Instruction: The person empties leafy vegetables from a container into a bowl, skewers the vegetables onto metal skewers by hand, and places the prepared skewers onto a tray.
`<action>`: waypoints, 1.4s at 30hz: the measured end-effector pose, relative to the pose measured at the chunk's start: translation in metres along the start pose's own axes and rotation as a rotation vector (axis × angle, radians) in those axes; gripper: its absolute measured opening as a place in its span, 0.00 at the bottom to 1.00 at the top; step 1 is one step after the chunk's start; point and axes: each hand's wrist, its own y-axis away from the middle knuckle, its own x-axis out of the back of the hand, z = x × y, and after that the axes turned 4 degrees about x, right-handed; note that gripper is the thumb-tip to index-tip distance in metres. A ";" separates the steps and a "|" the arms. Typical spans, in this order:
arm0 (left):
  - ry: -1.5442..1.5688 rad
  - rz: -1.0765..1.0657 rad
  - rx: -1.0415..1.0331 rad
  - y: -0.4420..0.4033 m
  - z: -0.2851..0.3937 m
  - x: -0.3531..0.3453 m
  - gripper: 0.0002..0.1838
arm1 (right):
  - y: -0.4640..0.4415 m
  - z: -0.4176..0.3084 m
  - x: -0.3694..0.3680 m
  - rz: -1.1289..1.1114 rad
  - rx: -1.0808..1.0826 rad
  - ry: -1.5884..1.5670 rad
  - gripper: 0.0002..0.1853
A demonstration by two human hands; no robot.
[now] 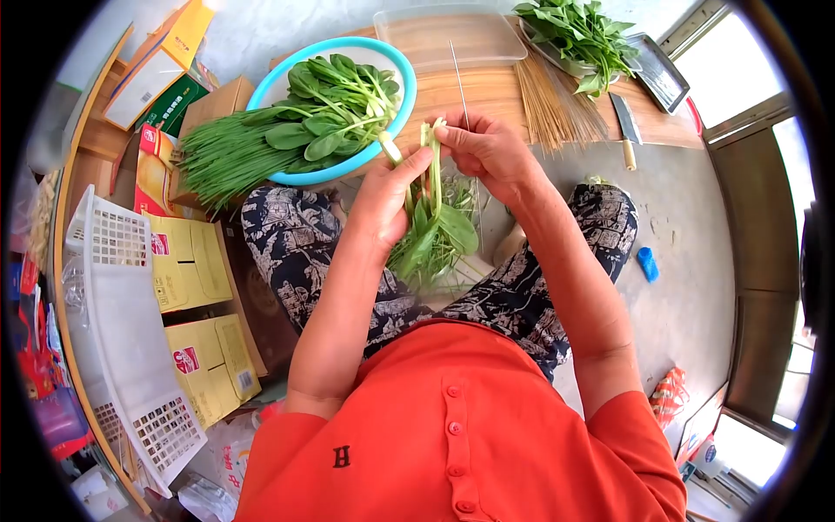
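Note:
Leafy greens (442,228) hang stems-up between my two hands, their pale cut ends at the top. My left hand (389,187) is wrapped round the stems from the left. My right hand (487,150) pinches a stem near its top, thumb and fingers together; a thin metal skewer (458,83) passes upright beside or through these fingers, which I cannot tell exactly. Below the hands lies a pile of loose greens (435,265) between the legs. A blue-rimmed basin (407,74) at the upper left holds broad leaves (322,122) and long thin green stalks (228,155).
On the wooden table lie a clear tray (448,36), a bundle of skewers (557,104), leafy greens (583,43), a dark tray (658,71) and a knife (624,122). Yellow boxes (187,270) and a white plastic rack (113,304) stand at left. A blue scrap (647,264) lies on the floor.

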 end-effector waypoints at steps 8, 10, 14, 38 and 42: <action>-0.177 -0.007 -0.095 0.004 -0.004 0.004 0.16 | 0.001 0.010 0.005 0.058 0.004 -0.039 0.06; -0.216 0.003 -0.105 0.005 -0.005 0.001 0.15 | 0.000 0.012 0.006 0.055 0.002 -0.056 0.05; -0.265 0.141 -0.273 -0.002 -0.012 0.005 0.11 | 0.002 0.011 0.007 0.153 0.044 -0.033 0.06; -0.161 0.133 -0.322 0.013 0.030 0.015 0.13 | 0.051 -0.016 -0.030 -0.077 0.028 0.311 0.17; -0.025 0.084 -0.270 0.015 0.034 0.013 0.12 | 0.071 -0.022 -0.039 -0.108 -0.019 0.399 0.16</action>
